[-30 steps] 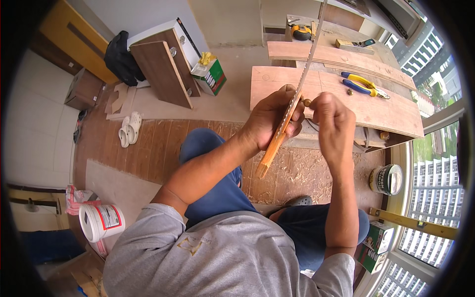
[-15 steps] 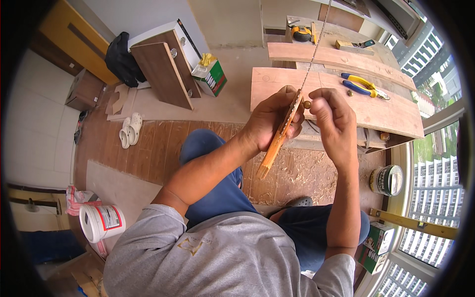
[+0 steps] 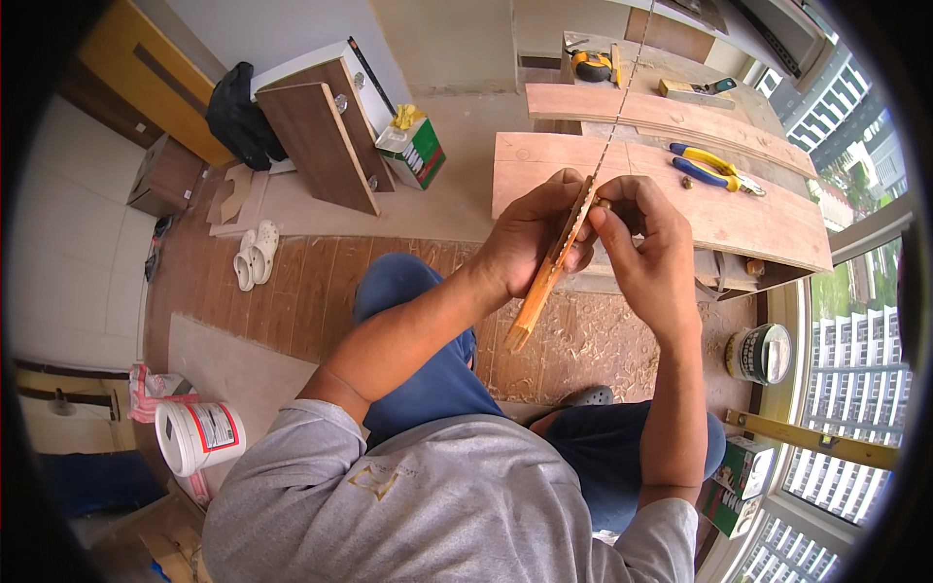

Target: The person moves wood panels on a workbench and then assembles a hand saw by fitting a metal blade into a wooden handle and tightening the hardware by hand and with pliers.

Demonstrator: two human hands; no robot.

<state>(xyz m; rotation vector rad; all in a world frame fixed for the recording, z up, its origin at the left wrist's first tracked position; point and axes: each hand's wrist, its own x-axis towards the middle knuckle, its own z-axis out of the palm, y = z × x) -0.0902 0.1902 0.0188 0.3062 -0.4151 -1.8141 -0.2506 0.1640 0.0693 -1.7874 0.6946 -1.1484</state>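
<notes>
I hold a hand saw over the front edge of the workbench. Its wooden handle (image 3: 532,316) points down toward my lap, and its thin toothed blade (image 3: 612,131) rises edge-on away from me. My left hand (image 3: 530,233) is wrapped around the saw where blade and handle meet. My right hand (image 3: 649,243) pinches a small round brass-coloured knob (image 3: 604,204) at the saw's right side. The fingers partly cover the knob. On the board (image 3: 758,228) beyond lie yellow-and-blue pliers (image 3: 714,168) and another small brass-coloured piece (image 3: 687,182).
Farther back on the bench are a tape measure (image 3: 592,66), a hand plane (image 3: 697,92) and a second board (image 3: 671,119). Wood shavings (image 3: 622,335) cover the floor below. Paint tins (image 3: 761,354) stand by the window at right; cabinet panels (image 3: 316,146) lean at left.
My right hand has moved slightly left and its thumb and fingers have closed in on the brass-coloured knob. The left hand and the saw have stayed nearly still.
</notes>
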